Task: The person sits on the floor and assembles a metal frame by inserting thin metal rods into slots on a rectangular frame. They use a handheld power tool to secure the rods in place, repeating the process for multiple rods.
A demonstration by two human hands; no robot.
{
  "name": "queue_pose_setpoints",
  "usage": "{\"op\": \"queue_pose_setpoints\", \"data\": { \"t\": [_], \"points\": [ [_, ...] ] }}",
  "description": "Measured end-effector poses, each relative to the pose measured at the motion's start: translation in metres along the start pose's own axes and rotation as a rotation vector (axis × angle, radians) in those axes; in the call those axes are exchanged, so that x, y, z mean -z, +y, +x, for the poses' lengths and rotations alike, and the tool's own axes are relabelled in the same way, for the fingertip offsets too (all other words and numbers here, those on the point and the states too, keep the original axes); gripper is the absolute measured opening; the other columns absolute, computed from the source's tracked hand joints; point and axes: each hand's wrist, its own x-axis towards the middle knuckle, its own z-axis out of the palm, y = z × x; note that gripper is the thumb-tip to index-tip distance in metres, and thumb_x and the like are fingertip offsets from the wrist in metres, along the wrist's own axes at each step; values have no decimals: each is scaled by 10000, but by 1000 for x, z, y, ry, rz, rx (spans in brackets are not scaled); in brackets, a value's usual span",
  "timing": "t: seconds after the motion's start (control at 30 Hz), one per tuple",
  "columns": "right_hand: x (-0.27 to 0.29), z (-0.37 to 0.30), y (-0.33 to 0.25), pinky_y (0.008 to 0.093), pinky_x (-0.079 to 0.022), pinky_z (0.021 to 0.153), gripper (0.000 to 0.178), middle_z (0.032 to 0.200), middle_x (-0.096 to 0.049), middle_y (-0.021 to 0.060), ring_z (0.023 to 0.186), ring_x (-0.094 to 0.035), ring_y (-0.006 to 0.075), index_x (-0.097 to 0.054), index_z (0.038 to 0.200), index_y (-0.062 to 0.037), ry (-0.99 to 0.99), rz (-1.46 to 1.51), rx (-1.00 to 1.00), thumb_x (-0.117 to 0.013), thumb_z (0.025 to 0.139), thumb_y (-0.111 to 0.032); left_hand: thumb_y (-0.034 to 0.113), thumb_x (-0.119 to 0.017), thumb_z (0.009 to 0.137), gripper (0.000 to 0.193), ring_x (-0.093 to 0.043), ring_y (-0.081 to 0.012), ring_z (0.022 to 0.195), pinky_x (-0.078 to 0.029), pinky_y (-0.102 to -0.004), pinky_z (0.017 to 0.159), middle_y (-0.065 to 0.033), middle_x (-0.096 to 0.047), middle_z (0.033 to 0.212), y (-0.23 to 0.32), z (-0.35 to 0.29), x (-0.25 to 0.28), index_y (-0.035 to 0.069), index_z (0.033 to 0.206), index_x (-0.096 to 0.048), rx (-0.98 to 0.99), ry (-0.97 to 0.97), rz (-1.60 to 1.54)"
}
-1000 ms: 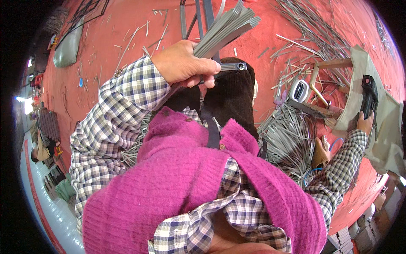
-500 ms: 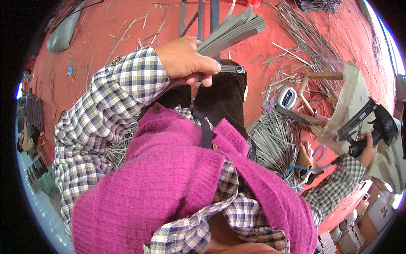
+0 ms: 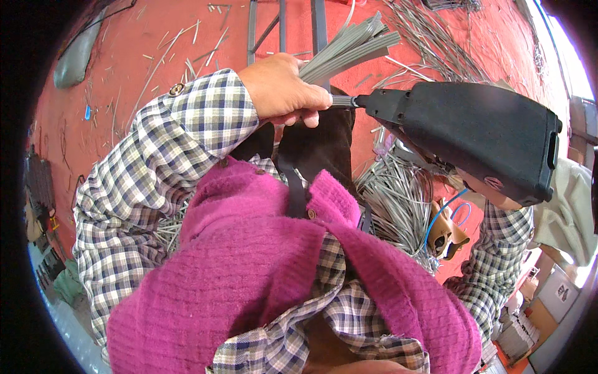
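My left hand (image 3: 283,90) is closed around a fanned bundle of flat grey strips (image 3: 352,50), which stick out up and to the right. From under its thumb a short grey bar-like end (image 3: 342,101) extends to the right, above my dark trousers. My right hand (image 3: 489,190) grips a bulky black power tool (image 3: 467,124), whose body hides most of the fingers. The tool's narrow nose meets or nearly touches the tip of the grey end. A thin blue hose (image 3: 439,215) runs near my right forearm.
Loose grey strips (image 3: 398,193) lie heaped to the right of my legs, more (image 3: 430,43) farther off on the red floor. Dark metal bars (image 3: 318,25) stretch away ahead. A tan object (image 3: 445,234) lies near the hose, pale cloth (image 3: 564,206) at far right.
My right hand has brought the black power tool from the far right up to the grey end by my left hand. The left hand keeps its hold, nearly unmoved.
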Motion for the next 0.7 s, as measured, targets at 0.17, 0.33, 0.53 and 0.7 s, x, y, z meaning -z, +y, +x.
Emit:
{"op": "queue_pose_setpoints", "data": {
  "t": [0.17,0.33,0.53,0.7],
  "points": [
    [-1,11,-5,263,-416,554,100,688,-555,45,585,-526,140,-551,714,-22,-75,-6,-18,-612,739,-97,210,-607,774,221,-444,-56,383,-339,-190,345,-69,-584,577,0,0,-1,5,810,-530,2,-9,17],
    [0,12,-7,263,-426,557,108,711,-567,44,593,-535,133,-561,757,-17,-106,3,-35,-632,732,-96,216,-615,777,234,-449,-55,387,-345,-188,349,-69,-584,585,3,-1,0,5,827,-527,3,-8,37],
    [1,12,-8,263,-438,562,143,739,-581,44,601,-545,125,-573,808,-12,-116,6,-41,-655,724,-94,226,-624,779,249,-449,-57,390,-351,-186,352,-69,-582,587,3,-2,-1,2,830,-529,-16,-13,21],
    [2,12,-14,263,-448,566,183,762,-593,44,608,-553,118,-584,851,-8,-128,12,-58,-675,717,-93,245,-623,753,265,-454,-65,406,-374,-212,375,-57,-602,613,3,-2,0,-4,811,-557,-26,-49,31]
  ]
}}
